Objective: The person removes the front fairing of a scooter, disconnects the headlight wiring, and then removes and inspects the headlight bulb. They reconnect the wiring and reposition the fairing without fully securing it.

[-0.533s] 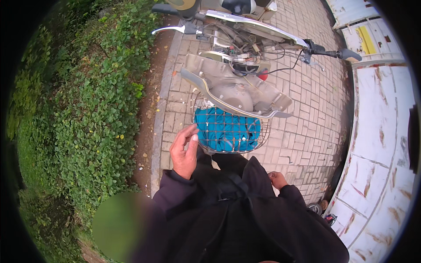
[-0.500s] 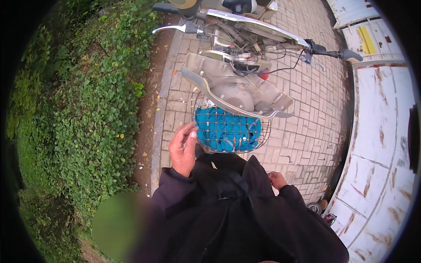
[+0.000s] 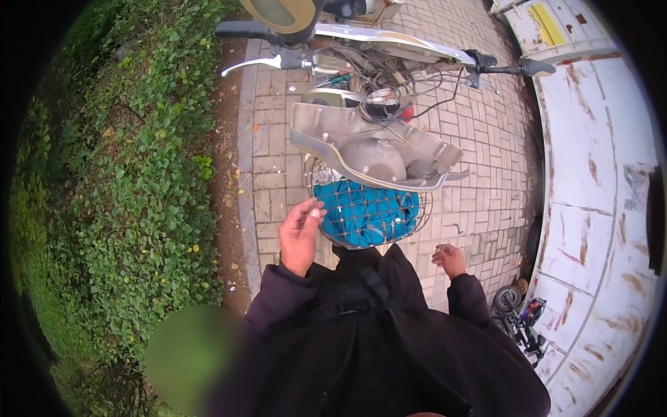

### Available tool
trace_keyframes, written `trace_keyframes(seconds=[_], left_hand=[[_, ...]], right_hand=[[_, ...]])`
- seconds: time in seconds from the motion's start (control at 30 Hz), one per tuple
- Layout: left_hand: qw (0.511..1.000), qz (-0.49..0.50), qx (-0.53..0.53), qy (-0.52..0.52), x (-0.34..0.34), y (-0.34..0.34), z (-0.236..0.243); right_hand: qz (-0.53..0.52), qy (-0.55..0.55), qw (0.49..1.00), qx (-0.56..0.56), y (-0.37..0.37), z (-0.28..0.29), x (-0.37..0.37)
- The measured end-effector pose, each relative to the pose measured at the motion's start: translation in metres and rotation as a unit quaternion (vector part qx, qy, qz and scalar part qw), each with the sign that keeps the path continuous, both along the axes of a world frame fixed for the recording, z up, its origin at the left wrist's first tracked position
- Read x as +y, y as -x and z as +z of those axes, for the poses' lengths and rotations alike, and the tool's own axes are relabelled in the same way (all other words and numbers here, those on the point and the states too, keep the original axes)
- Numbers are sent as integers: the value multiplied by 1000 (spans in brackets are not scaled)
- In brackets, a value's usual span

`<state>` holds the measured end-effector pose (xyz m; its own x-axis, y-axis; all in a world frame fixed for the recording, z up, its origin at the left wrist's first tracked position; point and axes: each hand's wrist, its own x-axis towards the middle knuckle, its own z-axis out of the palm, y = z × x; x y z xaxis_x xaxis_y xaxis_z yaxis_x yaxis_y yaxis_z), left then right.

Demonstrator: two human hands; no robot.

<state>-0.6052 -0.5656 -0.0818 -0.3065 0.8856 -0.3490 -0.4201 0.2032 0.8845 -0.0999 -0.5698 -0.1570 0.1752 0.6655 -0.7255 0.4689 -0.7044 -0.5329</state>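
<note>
Beside the left rim of a wire basket (image 3: 425, 217), my left hand (image 3: 299, 236) holds nothing, its thumb and fingers loosely bent and slightly apart. A bundle of bright blue cloth (image 3: 368, 212) fills the basket. My right hand (image 3: 451, 261) hangs free to the right, away from the basket, fingers half curled with nothing seen in them. Over the far side of the basket leans a dusty front cover (image 3: 375, 156) of a scooter, its inner side up. Behind it, bare wires and connectors (image 3: 385, 94) show below the handlebar (image 3: 396, 36).
A silver brake lever (image 3: 250, 64) sticks out at the left, and the right handgrip (image 3: 535, 67) reaches toward a white, rust-marked metal wall (image 3: 583, 167). Green hedge (image 3: 153, 181) lines the left behind a stone kerb (image 3: 246, 139). Another small vehicle's wheel (image 3: 508, 299) stands at right on brick paving (image 3: 486, 160).
My right hand has come away from my jacket, further out to the right. The left hand stays near the basket's edge. The view has shifted, bringing the scooter's handlebar leftward.
</note>
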Motion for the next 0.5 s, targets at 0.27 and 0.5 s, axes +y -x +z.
trace_keyframes(seconds=[0.27, 0.5], left_hand=[[995, -88, 24, -27, 7, 71, -3], [993, -95, 65, -19, 12, 93, 1]], right_hand=[[-74, 101, 992, 23, 77, 6, -125], [-129, 100, 986, 10, 91, 8, -171]])
